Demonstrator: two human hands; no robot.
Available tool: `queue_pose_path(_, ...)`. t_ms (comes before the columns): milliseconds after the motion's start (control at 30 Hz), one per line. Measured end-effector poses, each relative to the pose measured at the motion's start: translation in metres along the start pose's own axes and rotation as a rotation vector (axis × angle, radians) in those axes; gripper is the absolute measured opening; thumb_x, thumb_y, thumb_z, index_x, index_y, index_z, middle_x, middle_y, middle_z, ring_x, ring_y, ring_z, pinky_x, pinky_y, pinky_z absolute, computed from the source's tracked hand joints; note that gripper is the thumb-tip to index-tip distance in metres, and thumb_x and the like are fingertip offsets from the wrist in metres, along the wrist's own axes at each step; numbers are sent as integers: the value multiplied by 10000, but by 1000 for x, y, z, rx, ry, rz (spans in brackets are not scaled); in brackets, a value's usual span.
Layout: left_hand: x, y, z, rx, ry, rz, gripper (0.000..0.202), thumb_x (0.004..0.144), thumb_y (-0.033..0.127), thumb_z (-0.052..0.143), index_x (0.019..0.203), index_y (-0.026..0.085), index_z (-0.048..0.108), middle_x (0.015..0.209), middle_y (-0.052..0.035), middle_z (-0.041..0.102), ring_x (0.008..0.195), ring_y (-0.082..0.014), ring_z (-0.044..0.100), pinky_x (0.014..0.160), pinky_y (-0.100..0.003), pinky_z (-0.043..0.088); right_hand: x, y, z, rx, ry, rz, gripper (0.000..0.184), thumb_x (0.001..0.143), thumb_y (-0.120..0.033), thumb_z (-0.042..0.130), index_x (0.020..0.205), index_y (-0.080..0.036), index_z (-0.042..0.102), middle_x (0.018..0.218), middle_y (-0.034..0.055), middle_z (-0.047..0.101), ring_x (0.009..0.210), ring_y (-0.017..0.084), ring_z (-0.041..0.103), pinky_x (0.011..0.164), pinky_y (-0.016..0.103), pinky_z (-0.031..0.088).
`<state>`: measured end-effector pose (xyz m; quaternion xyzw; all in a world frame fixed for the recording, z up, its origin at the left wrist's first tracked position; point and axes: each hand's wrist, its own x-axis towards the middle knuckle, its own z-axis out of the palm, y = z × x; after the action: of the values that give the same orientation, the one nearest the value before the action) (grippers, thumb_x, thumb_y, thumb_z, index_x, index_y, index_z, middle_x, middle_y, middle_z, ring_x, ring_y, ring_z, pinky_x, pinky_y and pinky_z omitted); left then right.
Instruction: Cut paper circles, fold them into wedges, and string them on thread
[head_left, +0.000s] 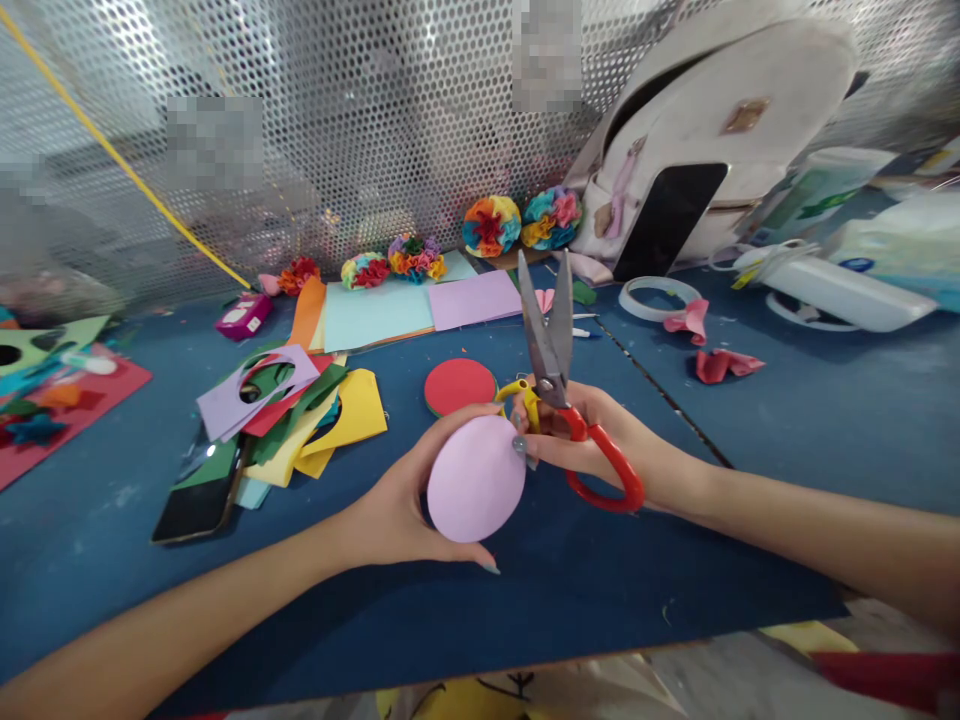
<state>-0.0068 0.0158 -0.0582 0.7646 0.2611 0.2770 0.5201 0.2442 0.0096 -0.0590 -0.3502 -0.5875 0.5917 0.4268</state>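
Head view, paper disc [475, 479] in left hand [394, 515], scissors [546, 335] in right hand [611, 435]

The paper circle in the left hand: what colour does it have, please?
Pale lilac; the paper circle shows best in the head view.

Passage: blue tabletop [480, 620] below left hand [390, 510] and right hand [622, 450], and toward lower right. Obstacles: paper sheets [281, 410] and phone [199, 500] left; white backpack [712, 130] upper right.

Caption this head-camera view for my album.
Left hand holds a lilac paper circle; right hand holds open red-handled scissors above a blue table.
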Motion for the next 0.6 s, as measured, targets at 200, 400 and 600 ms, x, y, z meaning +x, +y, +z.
queue_pose_path(200,0,1,2,-10,-4,17,1021,681,327,970,1550,328,436,1596,-112,466,1479,-366,459,1228,-559,382,0,-2,1,-29,0,-1,318,812,-403,828,877,-212,581,829,-8,600,718,135,580,669,263,534)
queue_pose_path(400,0,0,3,-12,5,24,993,673,333,975,1524,320,464,1569,-115,494,1472,-366,464,1228,-551,387,1,-3,2,-41,6,-2,314,792,-383,835,870,-212,584,809,-11,593,711,138,583,655,262,530)
queue_pose_path(600,1,0,2,-9,11,21,987,659,334,981,1508,312,480,1545,-123,516,1457,-376,475,1225,-570,384,2,-4,3,-50,8,-5,308,796,-385,826,864,-214,580,803,-16,586,713,136,580,657,265,528)
